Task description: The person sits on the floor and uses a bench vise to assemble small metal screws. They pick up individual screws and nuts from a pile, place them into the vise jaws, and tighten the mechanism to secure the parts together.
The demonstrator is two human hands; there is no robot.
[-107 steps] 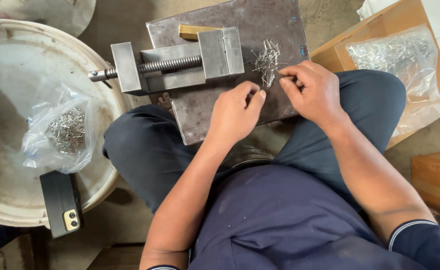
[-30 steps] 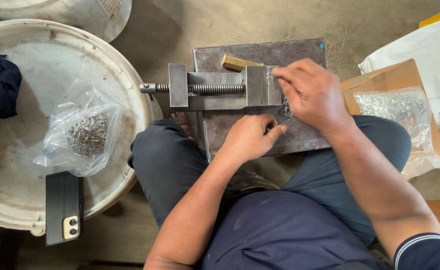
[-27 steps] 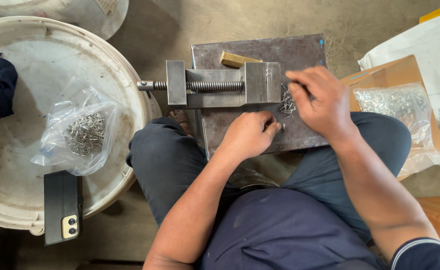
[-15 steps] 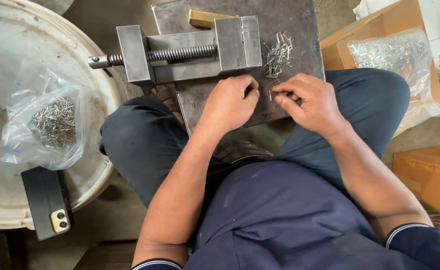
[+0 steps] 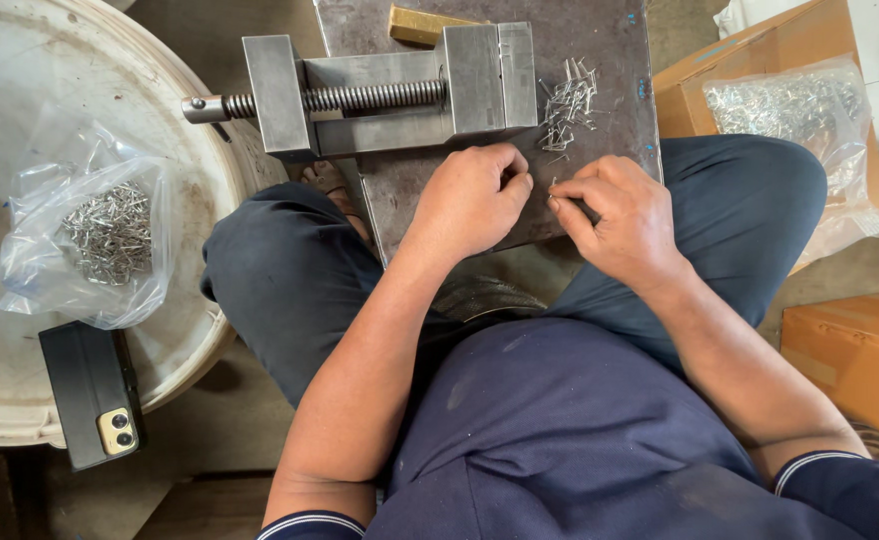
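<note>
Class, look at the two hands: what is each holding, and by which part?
The right hand pinches a small metal pin at its fingertips, gripped part hidden. The left hand is curled; contents cannot be told.

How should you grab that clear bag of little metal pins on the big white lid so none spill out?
Probably by the crumpled, gathered plastic at the top of the bag of pins, coming from above. The pins lie heaped low in the middle, and the loose film bunches above them, so pinching there should keep the mouth shut. The phone lies close along the bag's lower edge, so that side is cramped.
</note>
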